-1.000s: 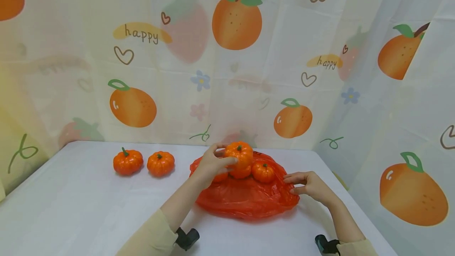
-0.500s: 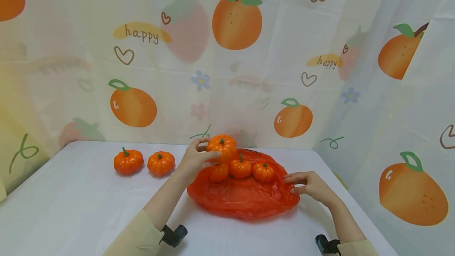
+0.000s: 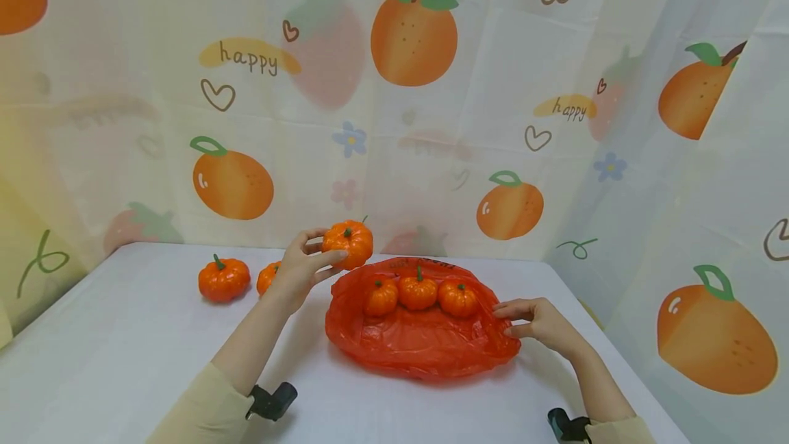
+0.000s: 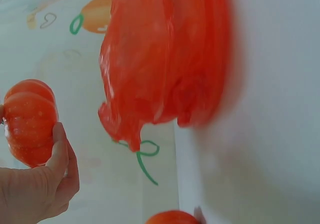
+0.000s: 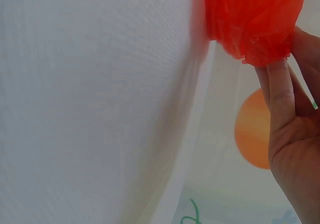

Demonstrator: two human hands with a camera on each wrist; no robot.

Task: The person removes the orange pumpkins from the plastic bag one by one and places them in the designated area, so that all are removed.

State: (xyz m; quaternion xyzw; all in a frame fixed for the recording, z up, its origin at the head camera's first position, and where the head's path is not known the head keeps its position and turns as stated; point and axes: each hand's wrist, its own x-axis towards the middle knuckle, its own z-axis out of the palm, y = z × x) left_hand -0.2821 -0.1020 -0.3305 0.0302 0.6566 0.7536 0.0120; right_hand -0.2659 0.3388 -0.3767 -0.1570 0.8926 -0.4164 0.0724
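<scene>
My left hand (image 3: 300,267) holds a small orange pumpkin (image 3: 351,245) in the air, to the left of and above a red plastic bag (image 3: 425,351). In the left wrist view the held pumpkin (image 4: 31,121) sits between thumb and fingers. The bag lies with its mouth spread, and three small pumpkins show inside: a left one (image 3: 381,297), a middle one (image 3: 418,292) and a right one (image 3: 458,299). At the bag's right side my right hand (image 3: 541,324) pinches the rim; the right wrist view shows the fingers (image 5: 281,86) at the red plastic.
Two more pumpkins rest on the white table (image 3: 123,355) at the back left: one whole (image 3: 224,279), the other (image 3: 266,278) partly behind my left forearm. A fruit-print curtain (image 3: 419,177) hangs behind the table and along its right side.
My left hand has lifted the pumpkin from over the bag and carried it left and up, uncovering the pumpkins inside. The right hand stays at the bag's rim.
</scene>
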